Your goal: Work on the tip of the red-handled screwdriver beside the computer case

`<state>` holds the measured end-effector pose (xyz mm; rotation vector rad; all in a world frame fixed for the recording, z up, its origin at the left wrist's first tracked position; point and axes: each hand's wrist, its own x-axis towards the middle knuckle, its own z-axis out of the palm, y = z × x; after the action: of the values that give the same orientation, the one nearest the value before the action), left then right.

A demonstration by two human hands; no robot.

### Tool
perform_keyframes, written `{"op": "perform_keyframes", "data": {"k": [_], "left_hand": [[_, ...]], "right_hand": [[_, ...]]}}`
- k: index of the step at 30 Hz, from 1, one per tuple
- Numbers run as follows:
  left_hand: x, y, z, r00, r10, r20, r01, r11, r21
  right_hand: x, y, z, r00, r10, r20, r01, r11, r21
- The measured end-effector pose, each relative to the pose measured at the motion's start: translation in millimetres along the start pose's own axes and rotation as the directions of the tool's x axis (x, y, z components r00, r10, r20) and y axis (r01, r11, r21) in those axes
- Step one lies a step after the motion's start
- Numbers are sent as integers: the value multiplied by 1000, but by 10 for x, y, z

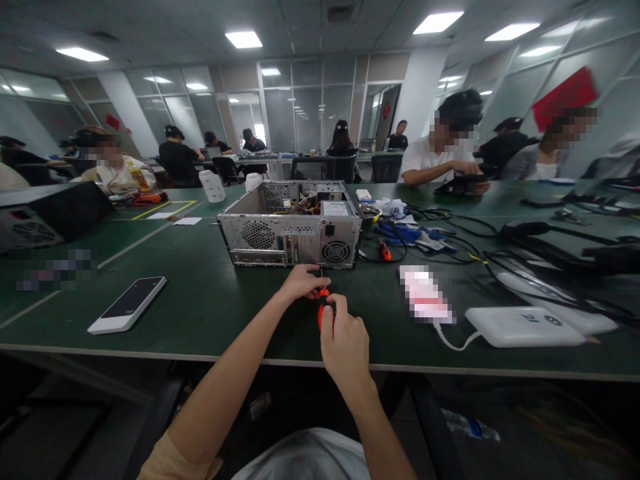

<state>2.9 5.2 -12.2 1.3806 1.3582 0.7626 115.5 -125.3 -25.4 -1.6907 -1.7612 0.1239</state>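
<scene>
An opened desktop computer case [310,230] lies on the green table with its back panel facing me, showing a fan grille, slots and a power supply. My right hand [345,337] is closed around the red and black handle of a screwdriver [324,293]. Its thin shaft points away from me, toward the lower edge of the back panel. At that edge, my left hand [301,283] has its fingers around the shaft near the tip. Whether the tip touches a screw is too small to tell.
To the left are a white device with a dark screen [131,303] and a black computer case [50,213]. On the right lie another screwdriver [385,251], blue gloves [415,235], cables, a blurred phone and a white power bank [530,327]. People sit across the table.
</scene>
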Motion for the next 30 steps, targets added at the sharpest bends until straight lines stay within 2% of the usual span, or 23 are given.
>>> {"op": "perform_keyframes", "data": {"k": [13,30], "left_hand": [[10,1,0,999,-37,-2,37,999,15],[20,-13,0,1000,-28,9,27,999,17]], "right_hand": [[-19,7,-17,998,66,18,-67,998,22],[-9,12,-10,998,59,10,-60,998,11]]}}
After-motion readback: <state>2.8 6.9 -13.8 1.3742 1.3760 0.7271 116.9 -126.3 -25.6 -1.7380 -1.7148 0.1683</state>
